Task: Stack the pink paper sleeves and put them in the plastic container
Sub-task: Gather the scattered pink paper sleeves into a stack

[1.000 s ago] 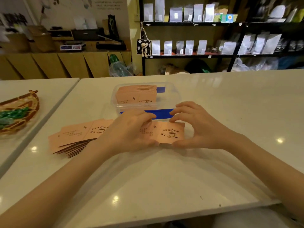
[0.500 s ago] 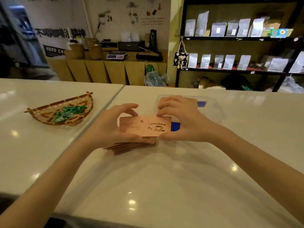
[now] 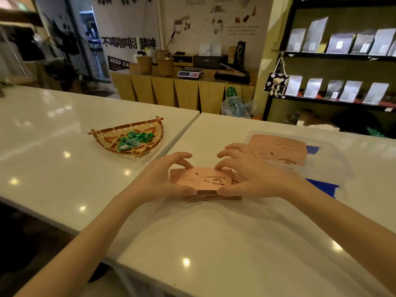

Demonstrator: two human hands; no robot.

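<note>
A stack of pink paper sleeves [image 3: 201, 181] printed with a coffee cup lies on the white counter, its edges roughly lined up. My left hand [image 3: 162, 181] grips the stack's left end, and my right hand [image 3: 252, 179] grips its right end. Just to the right stands the clear plastic container [image 3: 334, 159] with blue handles; another pile of pink sleeves [image 3: 280, 150] lies inside it.
A woven basket [image 3: 128, 137] with green wrapped candies sits on the adjoining counter to the left. A seam runs between the two counters. Behind stand a wooden cabinet with a scale and black shelves of pouches.
The loose fan of sleeves that lay to the left has been gathered under the sleeve held by both hands. The camera has turned left, so the container now appears on the right.
</note>
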